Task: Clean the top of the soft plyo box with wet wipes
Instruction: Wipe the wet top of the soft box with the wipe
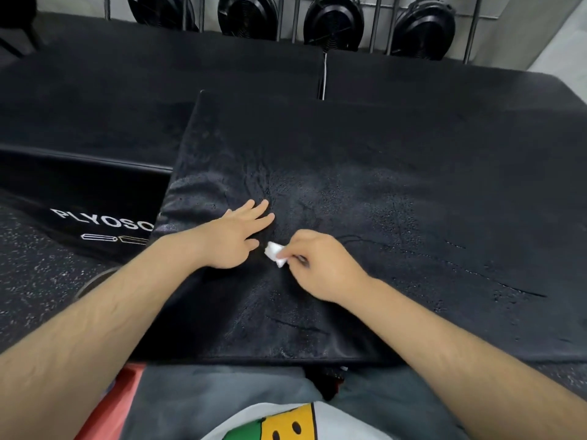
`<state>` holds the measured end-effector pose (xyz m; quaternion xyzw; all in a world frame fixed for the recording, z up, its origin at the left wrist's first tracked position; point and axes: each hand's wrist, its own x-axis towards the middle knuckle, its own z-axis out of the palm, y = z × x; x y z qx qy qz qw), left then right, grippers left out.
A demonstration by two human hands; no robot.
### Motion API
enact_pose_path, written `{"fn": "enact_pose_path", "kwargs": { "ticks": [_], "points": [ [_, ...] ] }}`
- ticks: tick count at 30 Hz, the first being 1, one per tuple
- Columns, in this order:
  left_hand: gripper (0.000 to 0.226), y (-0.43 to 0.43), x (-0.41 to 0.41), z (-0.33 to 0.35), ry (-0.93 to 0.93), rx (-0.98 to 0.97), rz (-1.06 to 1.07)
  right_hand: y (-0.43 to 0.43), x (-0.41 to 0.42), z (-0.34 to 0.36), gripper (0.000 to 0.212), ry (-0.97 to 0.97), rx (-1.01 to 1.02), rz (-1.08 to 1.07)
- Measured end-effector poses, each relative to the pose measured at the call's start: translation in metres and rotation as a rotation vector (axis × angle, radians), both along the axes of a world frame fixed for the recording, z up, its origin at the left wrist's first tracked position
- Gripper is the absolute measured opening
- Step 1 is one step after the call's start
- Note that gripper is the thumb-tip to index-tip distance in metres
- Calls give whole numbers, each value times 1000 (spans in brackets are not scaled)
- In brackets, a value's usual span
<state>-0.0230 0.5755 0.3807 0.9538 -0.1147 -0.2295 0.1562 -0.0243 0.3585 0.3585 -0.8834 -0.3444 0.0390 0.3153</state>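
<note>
The soft plyo box (397,173) fills the middle of the head view, its black textured top creased and showing damp-looking streaks. My left hand (236,236) rests flat on the top near the box's left edge, fingers straight. Just right of it, my right hand (317,265) pinches a small crumpled white wet wipe (275,254) against the surface. The two hands lie close together, almost touching.
A lower black box printed "PLYOSO" (101,222) lies to the left on speckled rubber flooring (35,265). More black boxes (158,77) sit behind, with a rack of black weight plates (333,23) at the back. A red-orange object (117,401) sits by my left side.
</note>
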Motion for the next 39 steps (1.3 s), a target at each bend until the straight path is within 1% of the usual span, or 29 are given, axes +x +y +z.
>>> {"fn": "enact_pose_path", "kwargs": {
  "ticks": [3, 5, 6, 8, 10, 11, 12, 15, 16, 18, 20, 22, 23, 24, 27, 28, 30, 32, 34, 36, 39],
  "points": [
    [60, -1, 0, 2, 8, 39, -30, -10, 32, 0, 23, -42, -36, -187],
    [60, -1, 0, 3, 25, 30, -27, 1, 28, 1, 23, -30, -15, -259],
    [60, -1, 1, 3, 25, 26, -26, 9, 16, -1, 23, -27, 22, -240],
    [61, -1, 0, 0, 17, 19, -27, 21, -19, -3, 25, 17, 73, -98],
    [62, 0, 1, -3, 17, 12, -30, 17, -38, 2, 26, 93, 50, 19],
    [62, 1, 1, -4, 16, 8, -32, 12, -34, 4, 26, 102, 35, 25],
    [62, 2, 1, -5, 13, 6, -34, 6, -25, 3, 25, 91, 23, -12],
    [61, 3, 0, -6, 4, 0, -37, -3, 0, -2, 24, 36, -6, -222],
    [61, 3, 0, -6, 4, 1, -36, 1, -1, -3, 24, 28, 6, -249],
    [61, 1, -1, -7, 0, 6, -35, 16, -19, -6, 25, 24, 51, -213],
    [61, 1, -1, -7, -4, 5, -33, 26, -46, -3, 25, 71, 98, -100],
    [61, 2, -1, -6, -6, -4, -30, 22, -58, 0, 26, 135, 100, -5],
    [61, 2, -1, -7, -9, -9, -30, 15, -55, 0, 25, 145, 84, 5],
    [61, 3, -1, -7, -8, -17, -30, 9, -47, -1, 25, 128, 59, -21],
    [60, 3, -1, -9, -5, -23, -24, -4, -22, -7, 24, 74, -43, -240],
    [60, 2, -1, -10, -6, -19, -24, -2, -22, -7, 24, 59, -38, -283],
    [60, 2, -1, -11, -11, -18, -23, 10, -37, -8, 25, 45, 28, -255],
    [61, 3, -1, -12, -15, -18, -27, 14, -66, -3, 26, 119, 86, -107],
    [61, 4, -1, -12, -20, -20, -33, 2, -77, 3, 26, 191, 62, 0],
    [60, 5, -2, -12, -26, -32, -33, -16, -65, -1, 25, 191, 30, -48],
    [61, 2, -3, -9, -13, -10, -37, -21, -50, -8, 24, 151, 15, -215]
  ]
}}
